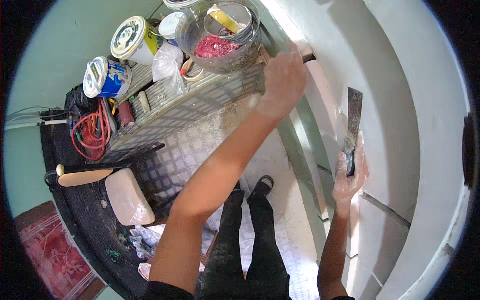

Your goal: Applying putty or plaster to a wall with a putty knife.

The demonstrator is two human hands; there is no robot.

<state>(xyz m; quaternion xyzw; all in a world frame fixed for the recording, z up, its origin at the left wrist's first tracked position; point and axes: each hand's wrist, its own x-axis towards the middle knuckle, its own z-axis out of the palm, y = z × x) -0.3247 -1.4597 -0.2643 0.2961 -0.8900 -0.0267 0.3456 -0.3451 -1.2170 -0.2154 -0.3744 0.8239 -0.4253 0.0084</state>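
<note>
My right hand (351, 177) grips a putty knife (354, 117) by its dark handle, its long stained blade pointing upward in front of the pale wall. White dust or plaster coats the fingers. My left hand (284, 80) is stretched forward beside the right rim of a clear round tub (220, 62). It is blurred, and its fingers are too smeared to show what they hold, if anything. In the tub lie a pink-red shredded mass (216, 46), a smaller grey bucket (244, 35) and a yellow-handled tool (223, 19).
On a slatted bench (165, 107) stand a blue-and-white bucket (107, 77), a yellow-and-white bucket (134, 40) and a clear plastic bag (168, 62). A red cable (95, 135) hangs at its left end. A padded chair (129, 197) stands at the left. Pale wall panels (385, 150) curve along the right.
</note>
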